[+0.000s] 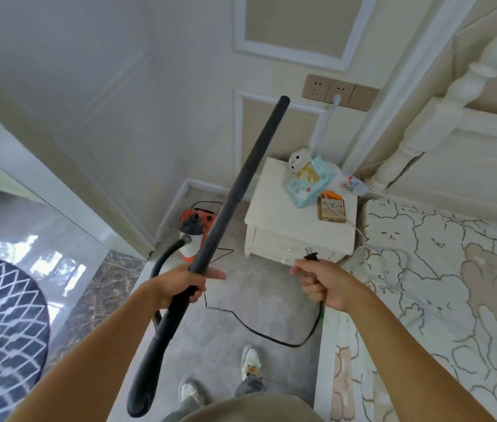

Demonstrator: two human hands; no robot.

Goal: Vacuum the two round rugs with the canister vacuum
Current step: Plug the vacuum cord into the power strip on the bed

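Note:
My left hand (185,283) grips the long black vacuum wand (241,178), which points up and away toward the wall. My right hand (322,284) holds the vacuum's black power plug (311,257), prongs up, with the black cord (259,330) trailing down across the floor. The orange and white canister vacuum (194,236) stands on the floor in the corner, its black hose (165,257) curving toward me. One round dark rug (0,324) with a white lattice pattern lies at the left edge. A second rug is not in view.
A white nightstand (287,226) with a plush toy, tissue pack and a small box stands beside the bed (439,284). Wall sockets (340,92) sit above it, one with a white plug in it. A doorway opens at the left. My feet stand on grey floor.

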